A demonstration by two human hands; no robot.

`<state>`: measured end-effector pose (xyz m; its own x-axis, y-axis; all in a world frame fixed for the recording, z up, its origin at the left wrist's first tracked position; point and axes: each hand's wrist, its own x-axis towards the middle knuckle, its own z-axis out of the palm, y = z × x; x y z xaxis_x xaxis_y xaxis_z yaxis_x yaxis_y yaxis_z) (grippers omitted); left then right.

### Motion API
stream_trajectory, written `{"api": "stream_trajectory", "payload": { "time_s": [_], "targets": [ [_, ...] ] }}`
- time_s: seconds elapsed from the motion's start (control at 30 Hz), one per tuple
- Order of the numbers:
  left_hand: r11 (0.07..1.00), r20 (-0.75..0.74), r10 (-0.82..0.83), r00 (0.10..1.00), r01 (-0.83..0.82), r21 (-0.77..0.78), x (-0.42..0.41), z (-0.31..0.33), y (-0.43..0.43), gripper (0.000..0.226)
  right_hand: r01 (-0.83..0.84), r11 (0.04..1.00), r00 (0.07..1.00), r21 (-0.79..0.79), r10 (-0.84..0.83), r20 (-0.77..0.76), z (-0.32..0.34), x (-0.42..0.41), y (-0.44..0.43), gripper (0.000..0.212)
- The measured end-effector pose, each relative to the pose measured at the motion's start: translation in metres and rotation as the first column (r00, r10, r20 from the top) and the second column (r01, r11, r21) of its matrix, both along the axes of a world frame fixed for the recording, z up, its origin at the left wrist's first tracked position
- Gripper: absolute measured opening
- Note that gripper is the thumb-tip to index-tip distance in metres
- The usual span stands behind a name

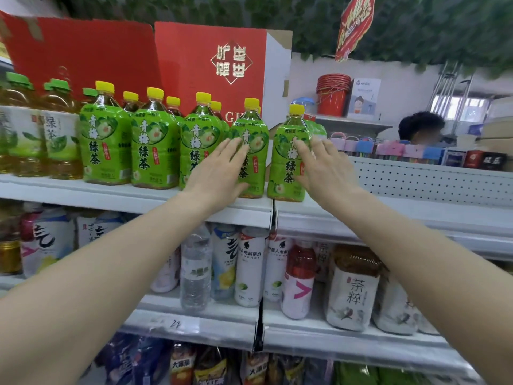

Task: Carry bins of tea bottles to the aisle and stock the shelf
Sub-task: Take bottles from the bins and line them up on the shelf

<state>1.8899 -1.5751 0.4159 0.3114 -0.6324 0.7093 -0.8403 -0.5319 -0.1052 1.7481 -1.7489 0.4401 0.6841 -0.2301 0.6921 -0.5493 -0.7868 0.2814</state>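
- left hand (219,168), right hand (324,165): spread flat on green-labelled yellow-capped plastic tea bottles (283,168).
- an uneven shove could tip one off the white shelf (125,195) at its front edge.

Both arms reach forward, left hand (219,169) and right hand (323,165) flat, fingers straight.

A row of tea bottles (155,145) stands along the front of the top shelf (125,194), with more behind them and gift boxes (194,65) upright at the back. The left hand (219,168) rests flat on the fourth bottle (251,129). The right hand (324,165) rests on the end bottle (287,162), which stands apart just right of the shelf seam. On the shelf below (211,312), a water bottle (195,270) stands among other drinks. A bucket (331,94) sits far behind on the right.
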Motion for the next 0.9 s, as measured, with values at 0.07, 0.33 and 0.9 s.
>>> {"api": "stream_trajectory", "payload": {
  "time_s": [0.07,0.33,0.9],
  "targets": [
    [0.999,0.031,-0.043,0.999,0.044,-0.007,-0.011,-0.010,0.017,0.076,0.012,0.998,1.000,-0.061,-0.012,-0.009,-0.010,-0.020,0.016,0.072],
    [0.971,0.011,-0.235,0.972,0.234,0.037,-0.066,-0.078,0.085,0.052,0.043,0.996,0.994,-0.080,-0.051,-0.098,-0.088,-0.104,0.089,0.060],
    [0.815,-0.249,-0.500,0.830,0.548,0.189,-0.178,-0.313,0.086,0.044,0.192,0.971,0.943,0.143,-0.142,-0.301,-0.339,-0.301,0.133,0.051]
  ]
}}
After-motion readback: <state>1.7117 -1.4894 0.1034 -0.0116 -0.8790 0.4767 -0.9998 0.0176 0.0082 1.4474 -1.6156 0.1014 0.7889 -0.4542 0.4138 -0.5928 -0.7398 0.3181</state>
